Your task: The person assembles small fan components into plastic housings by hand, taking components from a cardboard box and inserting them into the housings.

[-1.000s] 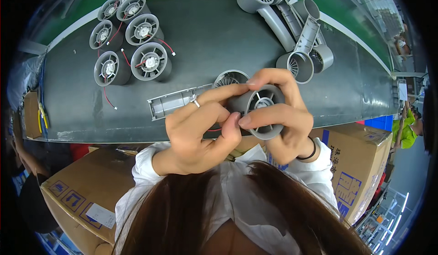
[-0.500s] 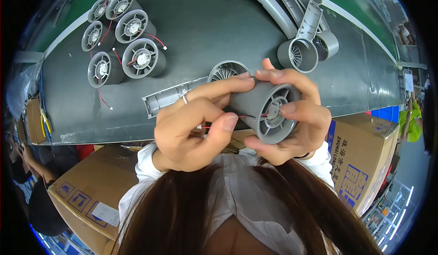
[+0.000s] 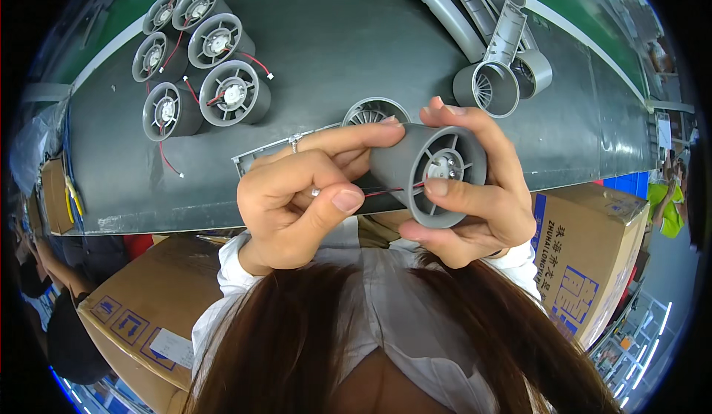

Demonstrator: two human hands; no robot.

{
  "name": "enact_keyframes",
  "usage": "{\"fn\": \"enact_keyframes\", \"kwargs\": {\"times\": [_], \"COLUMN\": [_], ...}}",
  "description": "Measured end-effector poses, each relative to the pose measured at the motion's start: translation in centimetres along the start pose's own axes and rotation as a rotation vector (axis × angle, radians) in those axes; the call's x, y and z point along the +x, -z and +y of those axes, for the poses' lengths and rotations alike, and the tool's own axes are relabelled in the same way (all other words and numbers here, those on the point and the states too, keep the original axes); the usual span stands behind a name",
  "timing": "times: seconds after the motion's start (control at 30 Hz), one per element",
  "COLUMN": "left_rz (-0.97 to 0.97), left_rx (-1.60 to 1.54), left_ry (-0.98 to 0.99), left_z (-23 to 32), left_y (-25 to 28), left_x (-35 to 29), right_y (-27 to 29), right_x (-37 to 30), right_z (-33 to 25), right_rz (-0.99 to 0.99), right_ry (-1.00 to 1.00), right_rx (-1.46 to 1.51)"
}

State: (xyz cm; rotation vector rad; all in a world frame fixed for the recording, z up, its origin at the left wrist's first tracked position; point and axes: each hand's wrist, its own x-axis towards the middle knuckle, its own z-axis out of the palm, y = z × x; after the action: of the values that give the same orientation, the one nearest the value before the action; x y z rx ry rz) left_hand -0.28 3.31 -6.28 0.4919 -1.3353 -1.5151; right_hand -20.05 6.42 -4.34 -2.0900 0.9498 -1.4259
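White-cuffed, the left hand [image 3: 289, 203] is near the middle of the frame, thumb and forefinger pinched on a red-and-black lead [image 3: 393, 189]; a small white plug [image 3: 316, 191] shows between its fingers. Just right of that pinch, the lead meets the rim of a grey fan housing [image 3: 445, 166], held tilted above the table's near edge with its spoked mouth showing. The right hand [image 3: 500, 203] is clamped around the housing's right side, one fingertip laid by the wire at the rim. The step in hand looks like guiding the lead over that rim; the next move seems to call for a firm hold on the housing and only a light pull on the wire. That fingertip partly hides the wire's path toward the hub.

Six similar housings [image 3: 219, 43] stand at upper left on the dark table [image 3: 334, 43], leads trailing. A grey tray-shaped part [image 3: 256, 156] lies partly hidden by the left hand. A finned ring [image 3: 372, 111] sits behind the hands, limiting room there. Grey handle parts [image 3: 506, 36] are piled at upper right, well apart from the work.
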Motion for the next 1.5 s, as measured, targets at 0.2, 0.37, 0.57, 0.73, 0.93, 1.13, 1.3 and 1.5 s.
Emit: {"fn": "enact_keyframes", "kwargs": {"times": [0.2,0.37,0.57,0.73,0.93,1.13,1.3,1.5], "left_rz": [-0.012,-0.024,0.085,0.091,0.124,0.182,0.174,0.166], "left_rx": [-0.057,0.562,1.122,1.224,1.243,1.267,1.332,1.421], "left_ry": [-0.022,-0.152,-0.449,-0.525,-0.56,-0.572,-0.47,-0.38], "left_z": [0.3,1.1,0.4,0.5,0.3,0.2,0.1,-0.6], "left_y": [0.0,-0.4,-1.2,-1.1,-0.7,0.0,1.2,1.2], "left_x": [0.1,-0.1,-0.2,-0.1,-0.6,-0.7,-1.0,-1.8], "right_y": [0.3,0.1,-0.2,0.5,0.7,1.4,1.7,1.0], "right_x": [0.1,-0.1,0.0,0.7,0.7,1.6,2.9,3.9], "right_z": [0.4,0.3,-0.8,-1.6,-2.0,-1.7,-1.7,-1.1], "right_rz": [-0.034,-0.029,-0.085,-0.191,-0.267,-0.233,-0.256,-0.387], "right_ry": [0.014,0.009,0.098,0.162,0.174,0.235,0.21,0.272], "right_rx": [0.027,-0.039,-0.354,-0.451,-0.562,-0.68,-0.818,-0.825]}}
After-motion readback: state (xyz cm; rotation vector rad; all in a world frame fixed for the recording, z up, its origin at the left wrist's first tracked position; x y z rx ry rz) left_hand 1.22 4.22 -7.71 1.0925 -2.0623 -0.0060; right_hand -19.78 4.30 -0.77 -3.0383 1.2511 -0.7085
